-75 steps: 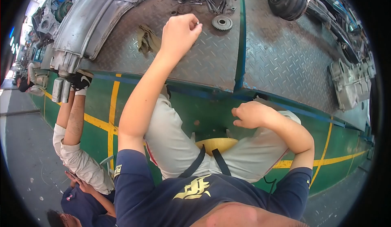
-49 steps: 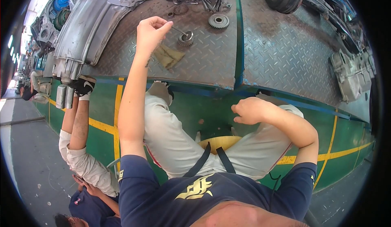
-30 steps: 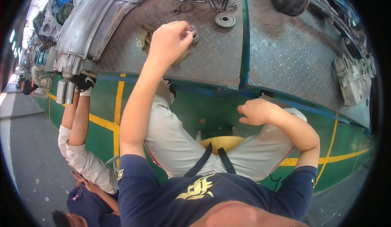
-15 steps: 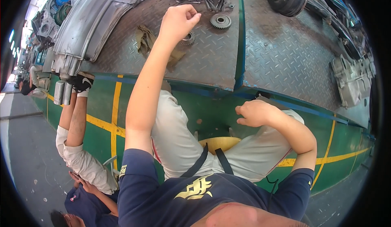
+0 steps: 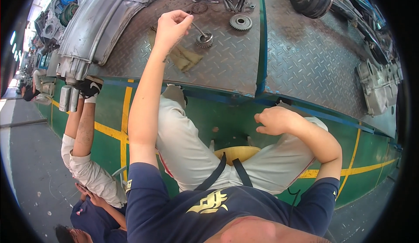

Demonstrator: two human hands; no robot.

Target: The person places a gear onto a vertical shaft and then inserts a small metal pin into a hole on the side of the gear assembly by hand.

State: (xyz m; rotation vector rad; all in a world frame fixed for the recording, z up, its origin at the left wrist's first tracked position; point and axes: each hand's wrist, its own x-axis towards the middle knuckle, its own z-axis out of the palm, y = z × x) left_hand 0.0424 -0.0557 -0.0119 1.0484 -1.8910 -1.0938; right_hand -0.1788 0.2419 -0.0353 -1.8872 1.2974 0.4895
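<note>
Over the diamond-plate workbench (image 5: 227, 68), my left hand (image 5: 173, 27) is closed in a pinch. A slim metal rod (image 5: 199, 29) slants down from its fingertips, its lower end over the middle of a small gear (image 5: 204, 41) lying flat; whether it enters the gear's hole I cannot tell. Right of that lies a larger toothed gear (image 5: 240, 22). A brownish rag (image 5: 185, 58) is spread below my left wrist, partly hidden by it. My right hand (image 5: 279, 121) rests over my right knee, empty, with thumb and fingers loosely apart.
A large silver gearbox housing (image 5: 98, 25) covers the bench's left side. Several bolts (image 5: 227, 1) and a thin ring (image 5: 200, 8) lie at the back. A gap (image 5: 262, 46) divides the bench plates. Another metal housing (image 5: 379, 86) stands far right. A seated person (image 5: 98, 177) is at my left.
My left hand has moved left and slightly down, revealing the rod, the small gear and the thin ring. More of the rag shows. My right hand has stayed over the knee.
</note>
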